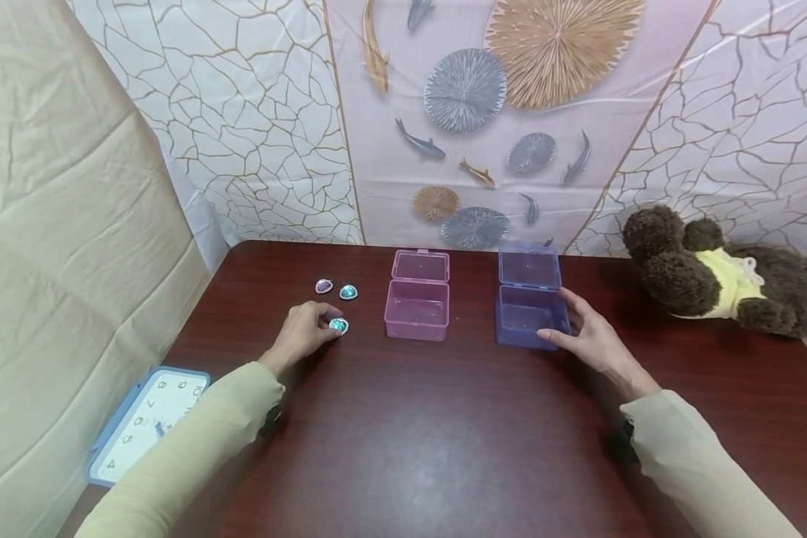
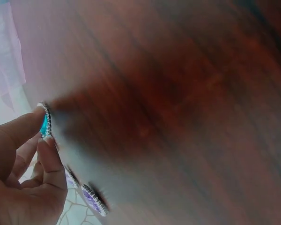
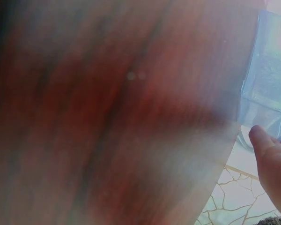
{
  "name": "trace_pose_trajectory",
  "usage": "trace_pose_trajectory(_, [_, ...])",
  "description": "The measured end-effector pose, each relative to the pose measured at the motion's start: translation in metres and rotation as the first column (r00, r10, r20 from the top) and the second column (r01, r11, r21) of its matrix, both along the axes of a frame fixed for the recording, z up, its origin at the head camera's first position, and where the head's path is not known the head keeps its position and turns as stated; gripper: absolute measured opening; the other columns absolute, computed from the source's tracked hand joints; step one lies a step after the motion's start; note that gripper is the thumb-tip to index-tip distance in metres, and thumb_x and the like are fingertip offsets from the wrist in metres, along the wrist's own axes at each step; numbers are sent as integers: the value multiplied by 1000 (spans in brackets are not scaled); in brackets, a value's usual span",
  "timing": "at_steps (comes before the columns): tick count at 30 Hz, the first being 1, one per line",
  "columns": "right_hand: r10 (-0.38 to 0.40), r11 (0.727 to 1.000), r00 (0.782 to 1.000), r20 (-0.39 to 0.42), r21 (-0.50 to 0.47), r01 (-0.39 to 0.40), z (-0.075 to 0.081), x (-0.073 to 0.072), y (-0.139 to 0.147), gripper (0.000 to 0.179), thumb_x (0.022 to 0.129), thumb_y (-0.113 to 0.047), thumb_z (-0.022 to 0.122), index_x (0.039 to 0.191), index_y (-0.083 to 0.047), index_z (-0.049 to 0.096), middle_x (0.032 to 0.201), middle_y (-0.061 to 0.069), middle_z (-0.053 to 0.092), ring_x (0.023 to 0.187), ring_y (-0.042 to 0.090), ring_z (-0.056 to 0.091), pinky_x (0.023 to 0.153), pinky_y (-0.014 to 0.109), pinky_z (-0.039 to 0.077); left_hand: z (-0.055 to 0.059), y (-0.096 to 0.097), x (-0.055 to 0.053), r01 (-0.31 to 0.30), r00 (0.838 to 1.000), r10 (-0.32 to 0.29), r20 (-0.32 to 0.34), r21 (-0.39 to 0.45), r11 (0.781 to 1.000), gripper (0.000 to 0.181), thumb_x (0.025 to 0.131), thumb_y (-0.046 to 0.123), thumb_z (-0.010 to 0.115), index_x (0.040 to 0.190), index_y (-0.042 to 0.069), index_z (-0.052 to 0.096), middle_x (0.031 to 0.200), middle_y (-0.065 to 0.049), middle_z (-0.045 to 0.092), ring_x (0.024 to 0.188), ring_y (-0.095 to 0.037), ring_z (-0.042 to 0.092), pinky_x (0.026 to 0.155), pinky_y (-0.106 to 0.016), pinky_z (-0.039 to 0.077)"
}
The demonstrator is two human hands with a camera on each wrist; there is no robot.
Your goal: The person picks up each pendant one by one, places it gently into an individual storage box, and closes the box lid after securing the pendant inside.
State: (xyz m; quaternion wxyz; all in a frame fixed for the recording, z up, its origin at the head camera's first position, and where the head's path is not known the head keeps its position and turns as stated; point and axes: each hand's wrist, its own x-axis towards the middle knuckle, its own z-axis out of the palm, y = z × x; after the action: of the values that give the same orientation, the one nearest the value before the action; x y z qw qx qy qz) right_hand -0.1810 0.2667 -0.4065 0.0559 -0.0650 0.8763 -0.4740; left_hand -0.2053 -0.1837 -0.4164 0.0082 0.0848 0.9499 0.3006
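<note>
Between thumb and fingers, my left hand pinches a teal gem with a beaded silvery rim. The left wrist view shows this teal gem edge-on at the fingertips. Just behind that hand lie a purple gem and another teal gem, both on the table. My right hand holds the blue see-through box at its right front, thumb over the front rim and fingers along the right side. That box has its lid raised at the back. In the right wrist view, the thumb overlaps the blue box.
A pink see-through box, lid raised, stands between the hands on the dark wooden table. To the left lies a blue-framed clock, partly behind the left sleeve. A brown plush toy lies at the right back, near the patterned cloth.
</note>
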Motion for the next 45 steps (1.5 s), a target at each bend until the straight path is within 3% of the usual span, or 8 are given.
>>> trace_pose_trajectory(10, [-7, 1000, 1000, -8, -3, 7, -2, -1, 1, 90, 84, -18, 71, 148, 4, 11, 145, 31, 30, 129, 45, 37, 99, 53, 36, 3, 3, 5, -21, 1000, 22, -19, 47, 999, 19, 77, 11, 77, 95, 9, 72, 83, -5, 68, 75, -16, 63, 73, -34, 51])
trace_pose_trajectory(15, [-8, 1000, 1000, -7, -7, 8, -2, -2, 2, 92, 84, -19, 72, 148, 4, 11, 146, 31, 29, 130, 46, 36, 100, 54, 35, 17, 5, 3, -95, 993, 107, -55, 177, 980, 23, 78, 14, 77, 99, 8, 71, 85, -8, 71, 74, -14, 66, 68, -27, 52])
trace_pose_trajectory(18, [-9, 1000, 1000, -12, -2, 9, -2, -2, 3, 92, 83, -20, 73, 148, 3, 12, 146, 31, 28, 130, 46, 36, 100, 54, 35, 33, 17, -3, -140, 988, 151, 2, 395, 908, 29, 80, 12, 75, 108, 6, 69, 94, -13, 70, 75, -11, 66, 68, -23, 55])
trace_pose_trajectory(23, [-18, 1000, 1000, -17, 2, 18, -2, -1, 6, 91, 83, -20, 72, 148, 4, 12, 146, 30, 30, 130, 45, 37, 100, 53, 35, 59, 66, -8, -132, 986, 25, 162, 694, 708, 37, 83, 3, 69, 119, 2, 62, 107, -21, 65, 83, -15, 67, 80, -33, 56])
trace_pose_trajectory(28, [-19, 1000, 1000, -7, -9, 19, -4, -2, 4, 90, 84, -20, 72, 148, 4, 12, 146, 30, 30, 130, 45, 37, 101, 53, 35, 65, 131, -12, -76, 963, -147, 227, 748, 660, 38, 82, 1, 69, 120, 1, 62, 109, -22, 66, 86, -23, 68, 85, -41, 54])
trace_pose_trajectory(35, [-20, 1000, 1000, 8, -12, 20, -4, -1, 5, 92, 83, -23, 72, 148, 3, 13, 147, 29, 28, 131, 45, 36, 102, 53, 35, 53, 211, -26, -130, 898, -297, 326, 840, 527, 33, 82, -10, 65, 114, -9, 60, 109, -29, 63, 70, -12, 65, 85, -38, 53])
trace_pose_trajectory(38, [-17, 1000, 1000, 6, -26, 17, -4, -2, 5, 92, 83, -23, 73, 148, 3, 13, 148, 28, 28, 131, 44, 35, 102, 52, 35, 48, 234, -32, -143, 883, -312, 352, 833, 534, 31, 81, -9, 66, 112, -10, 61, 108, -29, 64, 69, -13, 66, 88, -42, 51])
trace_pose_trajectory(45, [-20, 1000, 1000, 7, -10, 20, -2, 1, 8, 90, 83, -19, 73, 147, 3, 14, 149, 29, 23, 133, 46, 31, 102, 54, 35, 41, 269, -43, -76, 837, -372, 401, 759, 647, 24, 82, -4, 68, 106, -5, 67, 97, -21, 69, 83, -25, 70, 87, -41, 52])
